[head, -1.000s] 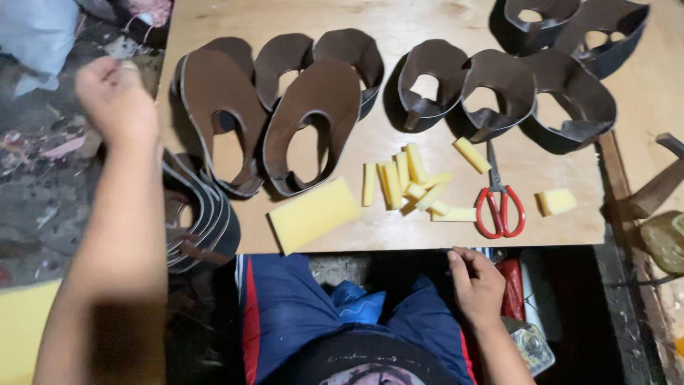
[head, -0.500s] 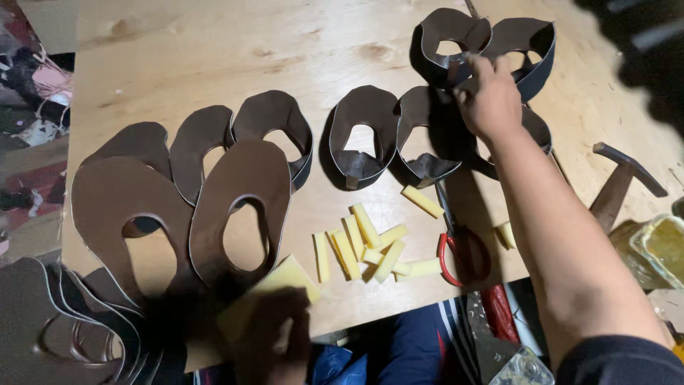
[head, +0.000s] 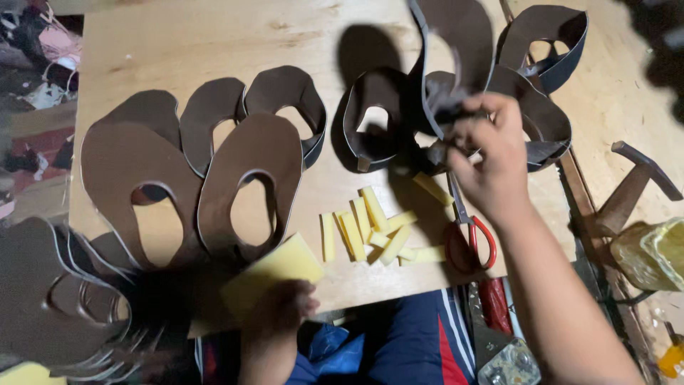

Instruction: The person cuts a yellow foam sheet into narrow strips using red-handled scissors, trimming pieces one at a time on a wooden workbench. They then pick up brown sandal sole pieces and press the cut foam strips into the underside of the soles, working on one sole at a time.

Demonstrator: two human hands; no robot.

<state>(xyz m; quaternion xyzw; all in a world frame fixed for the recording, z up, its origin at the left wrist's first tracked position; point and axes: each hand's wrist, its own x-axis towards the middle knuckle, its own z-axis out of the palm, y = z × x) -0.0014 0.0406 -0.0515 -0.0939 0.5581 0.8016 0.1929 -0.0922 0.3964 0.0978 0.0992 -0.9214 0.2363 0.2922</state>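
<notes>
Right hand (head: 491, 153) apparently gripping leather upper (head: 456, 50)

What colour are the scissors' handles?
Red. The scissors lie on the wooden board; the head view shows them.

arms: bare, sleeveless | legwear (head: 420, 342): blue, red-white stripes, probably shorts

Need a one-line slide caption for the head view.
Right hand lifts a brown leather piece; left hand touches yellow foam.
</notes>
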